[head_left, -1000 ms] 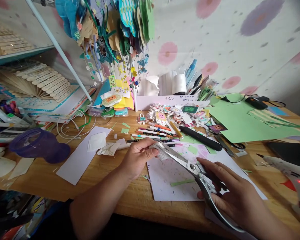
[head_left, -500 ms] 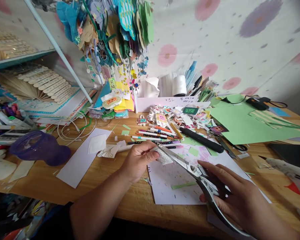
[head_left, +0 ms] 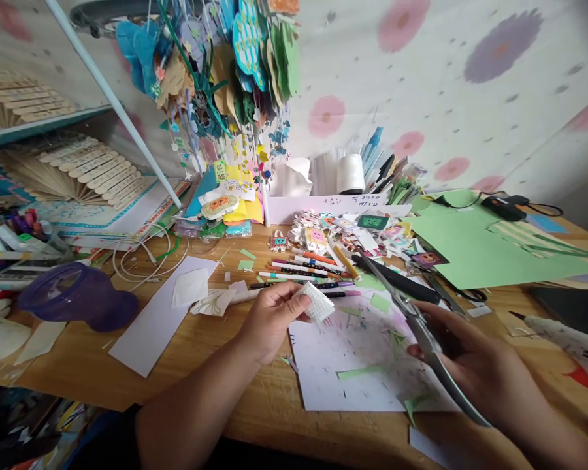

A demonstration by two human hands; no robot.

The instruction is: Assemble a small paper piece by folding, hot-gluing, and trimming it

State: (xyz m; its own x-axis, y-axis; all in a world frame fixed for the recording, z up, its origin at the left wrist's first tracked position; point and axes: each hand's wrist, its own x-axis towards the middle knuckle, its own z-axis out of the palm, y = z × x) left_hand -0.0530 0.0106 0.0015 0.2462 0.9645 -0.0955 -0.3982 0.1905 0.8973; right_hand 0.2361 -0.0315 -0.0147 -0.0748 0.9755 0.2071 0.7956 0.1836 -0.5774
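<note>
Between thumb and fingers, my left hand [head_left: 274,320] pinches a small folded white textured pad [head_left: 318,305], perhaps paper towel or foam. My right hand [head_left: 463,356] is wrapped round the handles of large metal scissors [head_left: 419,329]. Their blades point up and left, to the right of the pad and apart from it. Under both hands lies a white paper sheet [head_left: 338,385] with pink stains, dark marks and green paper scraps [head_left: 360,372]. Just beyond the pad several marker pens [head_left: 306,267] lie in a heap.
A purple cup-like container [head_left: 85,297] and a white card strip [head_left: 147,333] lie left. Small paper cut-outs [head_left: 343,228] pile up behind the pens. Green paper [head_left: 490,248] covers the back right, and a glue gun [head_left: 563,336] is at far right. Paper ornaments [head_left: 215,72] hang above.
The scissors have moved right and up, away from the white pad. My left hand still pinches the pad, now turned to show more of its face.
</note>
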